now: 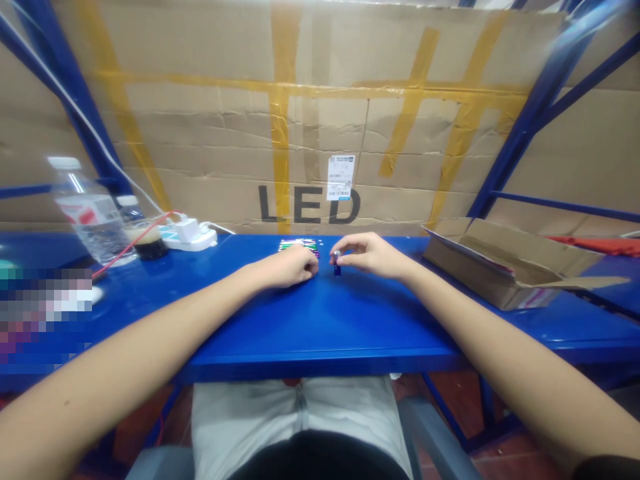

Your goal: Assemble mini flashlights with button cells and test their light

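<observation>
My right hand pinches a small dark blue piece with a white tip, held upright just above the blue table. My left hand rests curled on the table just left of it, fingers closed; what they hold, if anything, is hidden. Behind my left hand lies a flat bunch of small colourful parts, green, pink and white.
An open cardboard box lies at the right. At the left stand a clear water bottle, a dark-filled bottle and a white power strip with a charger and red cable. A taped cardboard wall backs the table.
</observation>
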Motion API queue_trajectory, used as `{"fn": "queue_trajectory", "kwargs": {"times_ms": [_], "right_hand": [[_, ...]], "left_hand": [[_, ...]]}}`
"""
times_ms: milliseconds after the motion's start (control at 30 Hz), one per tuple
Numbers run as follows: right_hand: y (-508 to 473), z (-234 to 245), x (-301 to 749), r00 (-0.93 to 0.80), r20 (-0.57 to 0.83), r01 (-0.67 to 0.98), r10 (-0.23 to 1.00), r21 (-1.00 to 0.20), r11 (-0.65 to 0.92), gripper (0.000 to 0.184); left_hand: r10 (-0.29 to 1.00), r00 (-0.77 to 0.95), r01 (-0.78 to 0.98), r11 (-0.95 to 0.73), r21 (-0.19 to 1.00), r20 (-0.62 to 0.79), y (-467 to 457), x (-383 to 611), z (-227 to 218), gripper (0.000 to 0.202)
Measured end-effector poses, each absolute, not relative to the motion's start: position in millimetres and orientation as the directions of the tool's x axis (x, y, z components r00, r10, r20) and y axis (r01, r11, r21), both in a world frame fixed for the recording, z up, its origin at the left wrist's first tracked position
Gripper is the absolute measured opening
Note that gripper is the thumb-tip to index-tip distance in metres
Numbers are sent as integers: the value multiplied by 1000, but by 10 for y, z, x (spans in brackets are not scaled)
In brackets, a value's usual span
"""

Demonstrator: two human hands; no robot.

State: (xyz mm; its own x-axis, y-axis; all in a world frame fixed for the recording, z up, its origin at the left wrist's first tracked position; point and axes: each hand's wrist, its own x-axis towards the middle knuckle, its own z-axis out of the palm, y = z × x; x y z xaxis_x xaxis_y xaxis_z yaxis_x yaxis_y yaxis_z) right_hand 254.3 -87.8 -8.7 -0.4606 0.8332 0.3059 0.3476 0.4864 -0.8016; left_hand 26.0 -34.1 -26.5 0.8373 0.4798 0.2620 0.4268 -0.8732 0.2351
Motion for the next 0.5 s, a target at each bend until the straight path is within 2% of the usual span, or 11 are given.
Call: {"fn": "queue_trajectory", "kwargs": {"times_ms": [100,267,367,500], "right_hand": [[-878,-98,2536,-442,204,289,874,-889,354,32],[-900,-106,2512,-496,105,354,862,-882,311,30],[-900,-116,2496,-507,98,381,856,-866,324,27],[-891,-127,2474,-481,164,378,861,-847,373,22]], "left_hand": [[470,842,415,-878,237,265,-345,251,-263,21],[503,807,412,-855,315,308,-330,264,-306,18],[486,805,382,-864,328,341,-349,256,-295,26],[417,754,304,-906,294,508,-464,246,-171,21]]}}
